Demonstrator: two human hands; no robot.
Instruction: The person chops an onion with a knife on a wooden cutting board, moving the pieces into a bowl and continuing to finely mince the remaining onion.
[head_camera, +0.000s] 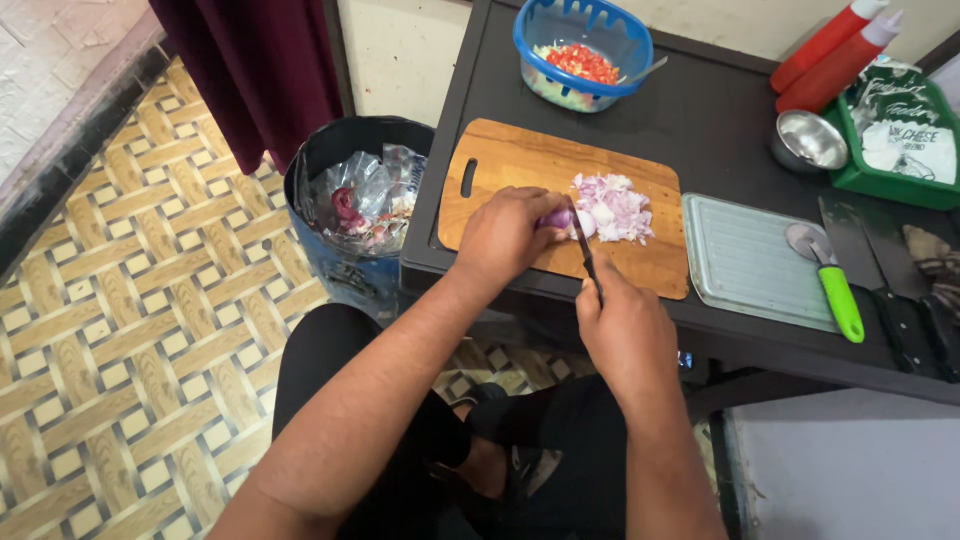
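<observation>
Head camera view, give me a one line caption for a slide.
Left hand steadies a red onion on a wooden cutting board while the right hand slices it with a knife.

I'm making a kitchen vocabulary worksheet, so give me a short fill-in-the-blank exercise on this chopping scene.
1. The left hand steadies a purple ____ on the wooden cutting board.
2. The right hand holds a ____ over the chopped pile.
3. The basket of chopped vegetables is coloured ____.
4. The pizza cutter has a ____ handle.

Missing words: onion; knife; blue; green
</observation>
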